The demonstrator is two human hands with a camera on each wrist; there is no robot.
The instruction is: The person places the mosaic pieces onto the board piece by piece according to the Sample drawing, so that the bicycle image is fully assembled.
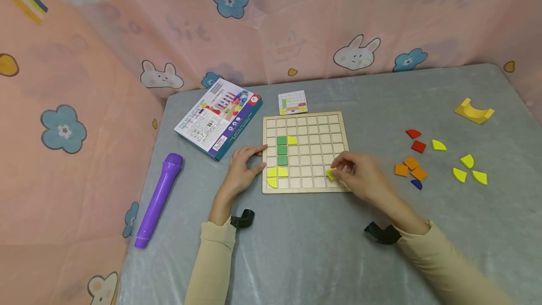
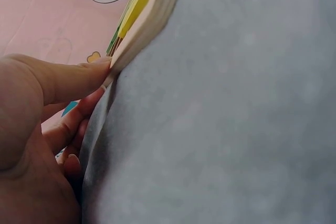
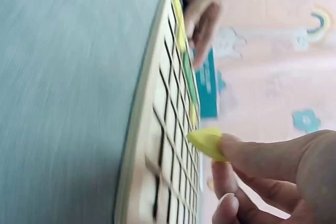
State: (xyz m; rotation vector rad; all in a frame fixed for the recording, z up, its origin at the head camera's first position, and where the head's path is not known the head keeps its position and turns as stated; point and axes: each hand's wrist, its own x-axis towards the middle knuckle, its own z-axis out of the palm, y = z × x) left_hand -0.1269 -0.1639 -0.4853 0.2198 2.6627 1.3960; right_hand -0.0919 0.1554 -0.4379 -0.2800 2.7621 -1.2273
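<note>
Two hands (image 1: 242, 168) (image 1: 366, 178), one pinched yellow piece (image 3: 206, 142), one board (image 1: 296, 191)

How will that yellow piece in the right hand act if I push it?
The yellow piece looks stiff, unbent where the right hand pinches it. It's probably light, being small, and being flat-faced, would likely slide, not roll.

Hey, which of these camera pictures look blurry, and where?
Head view: mostly clear, fairly even light, though small print on the box is unreadable; right wrist view: the tabletop and the board's near rim look smeared, the yellow piece in the right hand clearer; left wrist view: the tabletop is soft, the left hand somewhat sharper.
</note>
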